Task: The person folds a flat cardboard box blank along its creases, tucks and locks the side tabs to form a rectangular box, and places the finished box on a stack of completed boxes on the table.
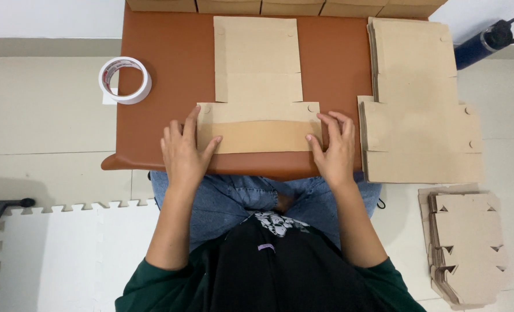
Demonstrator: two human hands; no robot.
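**Both hands flat on cardboard blank, near edge of desk**

Brown padded desk (170, 75) over pale tiled floor (43, 110), white foam mats (66, 254) at lower left. Person seated at the near edge, jeans and dark green sleeves in view.

Flat cardboard blank (257, 69) lies centred on the desk, long axis running away from the person. Its nearest flap (260, 136) is folded up or over along the near edge; it reads darker than the rest of the sheet.

Left hand (183, 151) sits at the flap's left end, palm down, fingers (192, 118) spread, thumb lying on the flap. Not clenched, not gripping anything, just pressing flat on card and desk.

Right hand (336, 149) mirrors it at the flap's right end, fingers (343, 124) spread and flat, thumb tip touching the flap's corner. Same state: released, pressing, nothing grasped.

Around it:
- Tape roll (125, 80), white, at the desk's left edge, well apart from the left hand.
- Stack of flat blanks (418, 115) on the right side of the desk, just beside the right hand, overhanging the desk's edge.
- Smaller stack of notched cardboard pieces (468, 248) on the floor, lower right.
- Dark blue bottle (488, 43) on the floor, top right.
- Row of cardboard edges (280, 6) along the far edge of the desk.
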